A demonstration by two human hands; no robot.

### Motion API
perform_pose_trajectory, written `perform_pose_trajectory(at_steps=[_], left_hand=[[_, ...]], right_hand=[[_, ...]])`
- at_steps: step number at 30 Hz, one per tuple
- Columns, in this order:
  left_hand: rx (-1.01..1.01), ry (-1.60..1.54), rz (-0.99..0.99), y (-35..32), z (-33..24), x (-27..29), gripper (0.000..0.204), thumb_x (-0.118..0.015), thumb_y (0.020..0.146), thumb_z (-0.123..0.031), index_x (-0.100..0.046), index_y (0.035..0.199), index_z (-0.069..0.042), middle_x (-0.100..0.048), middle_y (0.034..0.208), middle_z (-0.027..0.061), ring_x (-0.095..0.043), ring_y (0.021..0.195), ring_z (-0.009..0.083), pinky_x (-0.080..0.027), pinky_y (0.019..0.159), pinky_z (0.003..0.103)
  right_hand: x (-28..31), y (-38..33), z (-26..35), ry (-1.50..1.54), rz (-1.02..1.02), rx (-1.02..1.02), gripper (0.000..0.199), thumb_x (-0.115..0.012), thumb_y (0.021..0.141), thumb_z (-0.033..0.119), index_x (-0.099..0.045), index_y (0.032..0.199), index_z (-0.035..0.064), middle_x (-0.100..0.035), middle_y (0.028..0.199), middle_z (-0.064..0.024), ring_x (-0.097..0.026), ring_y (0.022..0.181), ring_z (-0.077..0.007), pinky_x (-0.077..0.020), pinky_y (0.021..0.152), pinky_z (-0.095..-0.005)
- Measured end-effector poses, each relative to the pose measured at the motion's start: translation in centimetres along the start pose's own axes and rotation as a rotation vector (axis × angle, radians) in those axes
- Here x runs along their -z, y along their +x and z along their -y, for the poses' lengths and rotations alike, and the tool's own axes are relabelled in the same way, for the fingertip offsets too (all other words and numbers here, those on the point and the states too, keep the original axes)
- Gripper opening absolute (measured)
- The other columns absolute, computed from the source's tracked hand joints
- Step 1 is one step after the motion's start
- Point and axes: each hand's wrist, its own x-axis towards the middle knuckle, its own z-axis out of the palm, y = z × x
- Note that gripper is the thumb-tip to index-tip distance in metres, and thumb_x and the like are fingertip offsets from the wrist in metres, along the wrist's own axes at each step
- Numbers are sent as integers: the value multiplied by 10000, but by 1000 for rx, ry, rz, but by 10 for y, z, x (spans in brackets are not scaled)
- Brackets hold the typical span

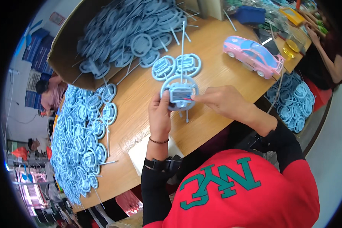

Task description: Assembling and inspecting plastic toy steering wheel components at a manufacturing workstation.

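Observation:
A light blue steering-wheel-shaped toy remote control [177, 107] with a long upright antenna is gripped at its left rim by my left hand [160, 116], thumb on top. Its face toward me has a rectangular compartment in the middle. My right hand [222, 100] reaches in from the right, fingers closed at that compartment's right edge. A thin reddish bit shows at the fingertips, too small to name. Just beyond lie two similar light blue wheels, one on the left [163, 68] and one on the right [190, 65], resting on the wooden table [212, 76].
A large cardboard box [62, 57] full of light blue wheels stands at the far left. More are heaped along the table's left side [78, 144]. A pink toy car [252, 56] sits at the back right. Another person's arm [326, 57] is beyond it; a further pile [292, 100] lies right.

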Motion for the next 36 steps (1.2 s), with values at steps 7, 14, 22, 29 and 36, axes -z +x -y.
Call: perform_pose_trajectory(at_steps=[7,14,22,29,36], left_hand=[[64,-66,4,-5,-5,0,271,-536,993,-206,-583,1165,-2,-660,991,49,-638,858,121,-539,743,272],[90,-131,40,4,10,5,269,-515,1001,-216,-576,1171,-16,-663,1043,67,-655,906,148,-551,775,291],[165,-118,134,-5,2,-1,388,-469,1010,-343,-527,1233,-30,-637,1154,104,-643,1021,198,-556,841,342],[267,-256,209,-6,2,-3,436,-411,1021,-394,-499,1271,-48,-621,1192,106,-631,1052,204,-543,871,365],[232,-129,205,-3,-5,5,426,-401,1025,-393,-539,1223,-42,-652,1128,103,-641,1036,204,-531,897,372]], right_hand=[[-10,13,0,19,11,88,359,-651,815,92,-673,1145,231,-638,805,-60,-641,708,-258,-513,590,-360],[-6,16,3,20,-27,86,238,-592,860,175,-701,1067,224,-663,798,-65,-663,721,-279,-523,599,-404],[-1,11,2,133,-4,41,241,-635,840,180,-698,1072,205,-674,847,-76,-661,773,-301,-518,627,-420],[-4,9,2,105,17,46,250,-610,861,184,-691,1094,223,-667,835,-72,-657,759,-301,-511,620,-418],[-18,12,2,219,-69,52,251,-614,861,193,-706,1087,254,-663,783,-54,-656,731,-285,-510,614,-407]])
